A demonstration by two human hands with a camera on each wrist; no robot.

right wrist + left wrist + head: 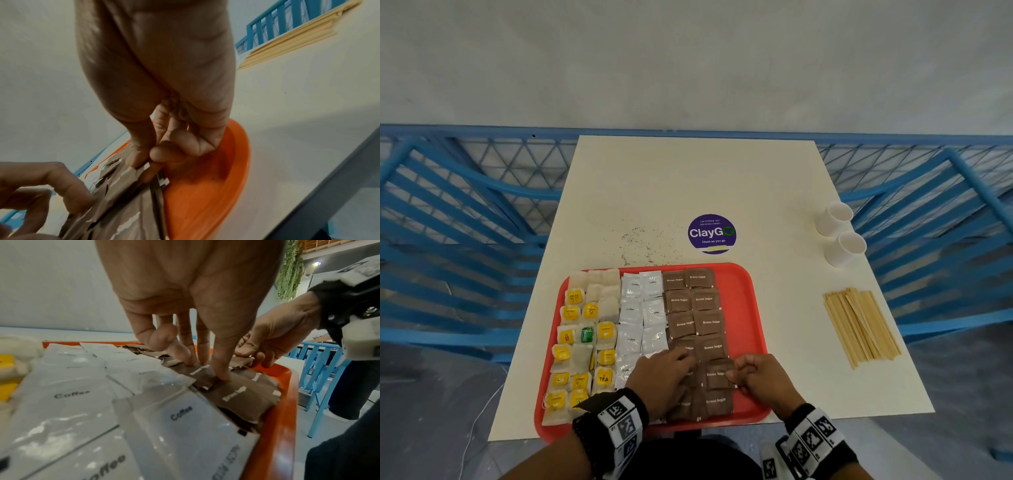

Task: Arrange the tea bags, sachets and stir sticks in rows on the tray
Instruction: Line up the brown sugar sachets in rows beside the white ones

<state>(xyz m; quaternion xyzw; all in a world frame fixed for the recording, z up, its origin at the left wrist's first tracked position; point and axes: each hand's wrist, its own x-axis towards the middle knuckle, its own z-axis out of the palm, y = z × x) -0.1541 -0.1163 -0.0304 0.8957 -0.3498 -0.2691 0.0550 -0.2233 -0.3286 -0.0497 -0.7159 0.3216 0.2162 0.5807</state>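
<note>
with left hand (661,376) fingertips pressing the neighbouring brown sugar sachets (690,323) flat, let the right hand (761,377), pinching one brown sugar sachet (717,374) by its edge, square it into the column on the red tray (743,301)

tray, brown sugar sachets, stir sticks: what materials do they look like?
Tray: likely moulded plastic, red, smooth, with a rounded raised rim.
Brown sugar sachets: probably matte paper; they crease and show white torn-looking edges.
Stir sticks: apparently wood or bamboo, pale tan, flat, unfinished.
</note>
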